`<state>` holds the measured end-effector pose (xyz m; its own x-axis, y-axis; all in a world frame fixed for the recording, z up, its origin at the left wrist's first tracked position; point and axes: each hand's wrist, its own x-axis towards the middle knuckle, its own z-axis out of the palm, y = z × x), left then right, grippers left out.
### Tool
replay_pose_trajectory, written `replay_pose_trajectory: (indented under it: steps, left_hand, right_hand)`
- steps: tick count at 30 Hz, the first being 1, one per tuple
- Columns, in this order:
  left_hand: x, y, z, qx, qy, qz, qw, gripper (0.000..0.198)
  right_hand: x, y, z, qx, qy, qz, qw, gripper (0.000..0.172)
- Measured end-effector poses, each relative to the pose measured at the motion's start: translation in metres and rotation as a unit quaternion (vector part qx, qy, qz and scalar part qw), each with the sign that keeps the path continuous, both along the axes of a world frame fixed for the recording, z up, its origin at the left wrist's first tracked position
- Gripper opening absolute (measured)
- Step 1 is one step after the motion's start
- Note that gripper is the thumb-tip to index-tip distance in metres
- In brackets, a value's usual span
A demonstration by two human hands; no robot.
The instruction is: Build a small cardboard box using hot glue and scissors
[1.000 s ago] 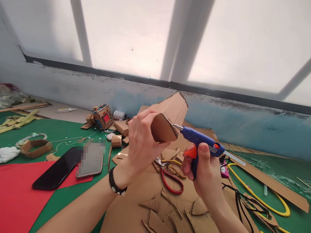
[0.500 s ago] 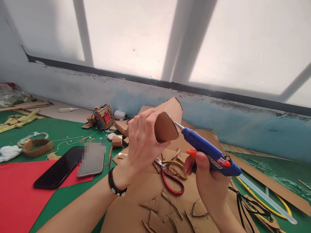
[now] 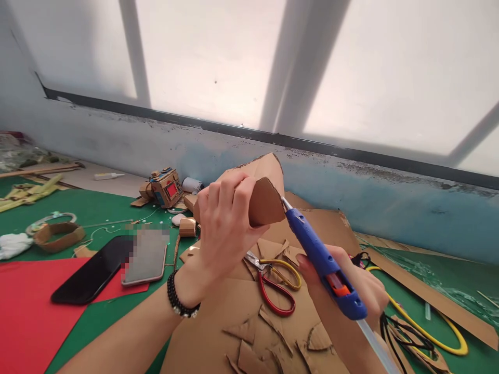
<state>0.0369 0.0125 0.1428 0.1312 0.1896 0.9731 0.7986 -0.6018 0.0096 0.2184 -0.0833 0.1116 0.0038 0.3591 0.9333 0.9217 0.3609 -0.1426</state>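
Observation:
My left hand [image 3: 224, 228] is wrapped round a folded brown cardboard piece [image 3: 265, 187], held up above the table with its cut end facing me. My right hand [image 3: 351, 291] grips a blue glue gun [image 3: 322, 257] with an orange trigger. The gun's metal nozzle touches the right edge of the cardboard's end. A clear glue stick pokes out of the gun's back toward the lower right. A black bead bracelet sits on my left wrist.
Red-and-yellow scissors [image 3: 275, 280] lie on cardboard sheets and scraps [image 3: 265, 332] under my hands. Two phones [image 3: 113, 265] rest on red paper [image 3: 27, 311] at the left. A small cardboard model [image 3: 166, 187] stands near the wall. Yellow and black cables [image 3: 421, 327] lie at the right.
The glue gun has swung from nearly level to steeply tilted, its rear dropping toward me, while the nozzle stays at the cardboard's edge. My left hand has turned the cardboard slightly leftward.

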Motion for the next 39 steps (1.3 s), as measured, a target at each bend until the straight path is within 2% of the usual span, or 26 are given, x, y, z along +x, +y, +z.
replay_pose_trajectory:
  steps: [8,13,15,21,25,30,34,39]
  left_hand:
    - [-0.006,0.006,0.001,-0.042,-0.027,-0.014,0.999,0.071]
    - [-0.004,0.010,-0.003,-0.087,-0.050,-0.043,0.994,0.077]
    - [0.000,0.009,-0.006,-0.095,-0.052,-0.041,0.993,0.078]
    - [0.007,0.005,-0.015,-0.054,-0.018,-0.016,0.998,0.078]
    - [0.006,0.004,-0.015,-0.035,-0.008,-0.009,0.999,0.076]
    - [0.005,0.005,-0.014,-0.018,0.002,-0.003,1.000,0.071]
    - [0.008,0.002,-0.015,-0.014,0.019,-0.005,1.000,0.068]
    - [0.009,0.000,-0.017,-0.013,0.023,-0.015,1.000,0.069]
  right_hand:
    - [0.012,-0.001,0.008,0.009,-0.092,0.020,0.996,0.015]
    - [0.012,0.000,0.014,0.014,-0.113,0.030,0.993,0.004]
    - [0.008,-0.001,0.015,0.022,-0.109,0.020,0.994,0.008]
    - [-0.004,-0.007,0.015,0.035,-0.100,-0.027,0.994,0.020]
    - [-0.004,-0.010,0.014,0.019,-0.104,-0.033,0.994,0.016]
    - [-0.001,-0.009,0.013,0.024,-0.110,-0.032,0.993,0.020]
    - [0.001,-0.010,0.014,0.032,-0.121,-0.037,0.991,0.016]
    - [0.004,-0.011,0.019,0.007,-0.100,-0.050,0.994,0.018]
